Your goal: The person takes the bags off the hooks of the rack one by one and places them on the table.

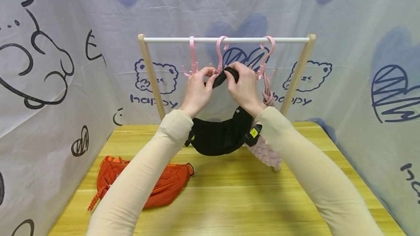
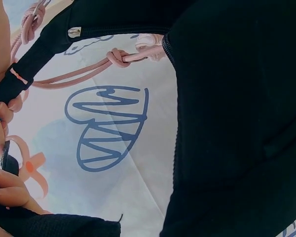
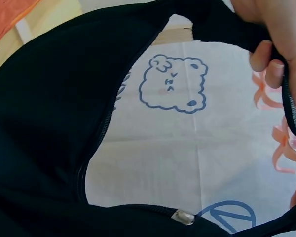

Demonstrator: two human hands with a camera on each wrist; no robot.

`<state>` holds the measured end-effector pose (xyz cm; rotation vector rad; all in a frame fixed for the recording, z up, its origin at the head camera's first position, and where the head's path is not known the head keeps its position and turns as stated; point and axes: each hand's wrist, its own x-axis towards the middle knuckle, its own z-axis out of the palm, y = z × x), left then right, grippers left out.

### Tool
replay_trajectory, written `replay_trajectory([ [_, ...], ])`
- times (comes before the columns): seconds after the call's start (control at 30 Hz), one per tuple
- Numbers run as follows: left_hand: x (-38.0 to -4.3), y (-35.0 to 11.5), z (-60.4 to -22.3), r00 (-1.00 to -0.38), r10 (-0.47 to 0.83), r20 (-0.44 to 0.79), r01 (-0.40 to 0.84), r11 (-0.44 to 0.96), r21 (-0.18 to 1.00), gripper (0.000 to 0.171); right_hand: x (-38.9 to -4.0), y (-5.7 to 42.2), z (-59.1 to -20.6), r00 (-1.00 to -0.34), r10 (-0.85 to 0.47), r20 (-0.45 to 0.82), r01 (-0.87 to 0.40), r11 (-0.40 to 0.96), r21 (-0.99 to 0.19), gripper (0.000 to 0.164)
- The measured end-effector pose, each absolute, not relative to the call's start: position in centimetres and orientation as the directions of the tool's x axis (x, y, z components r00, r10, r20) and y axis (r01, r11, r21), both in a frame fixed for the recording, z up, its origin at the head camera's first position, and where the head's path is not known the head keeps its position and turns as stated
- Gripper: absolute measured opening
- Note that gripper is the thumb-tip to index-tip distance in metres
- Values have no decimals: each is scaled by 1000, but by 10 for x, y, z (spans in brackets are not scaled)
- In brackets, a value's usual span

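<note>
A black waist bag [image 1: 216, 137] hangs in a curve below both hands, its zipper edge visible in the wrist views. My left hand [image 1: 198, 92] pinches one side of its strap [image 1: 219, 79]. The other side is pinched by my right hand [image 1: 244, 88], so the strap arches between the fingertips. Both hands are raised just below the rail, at the middle pink hook [image 1: 220, 52], whose lower prongs are partly covered by the fingers and strap. In the right wrist view, the black bag [image 3: 44, 118] fills the left side.
The white rail [image 1: 242, 40] of a wooden-legged rack carries a left pink hook [image 1: 192, 52] and a right pink hook [image 1: 267, 52]. From the right one hangs a pink textured bag [image 1: 267, 153] on a knotted cord [image 1: 267, 95]. An orange waist bag [image 1: 168, 188] lies on the table [image 1: 236, 199].
</note>
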<state>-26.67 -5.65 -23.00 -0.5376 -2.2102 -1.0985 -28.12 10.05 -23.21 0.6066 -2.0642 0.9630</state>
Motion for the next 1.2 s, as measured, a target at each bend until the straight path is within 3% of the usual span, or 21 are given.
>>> replay_trajectory([
  [0.53,-267,-55,-228,-744,109,659,585,583,564,21,-284,101,-234,-512,-100,853,-696,631,-343,14],
  [1.2,-269,-58,-230,-755,103,647,573,583,576,22,-285,101,-233,-504,-114,856,-729,587,-351,11],
])
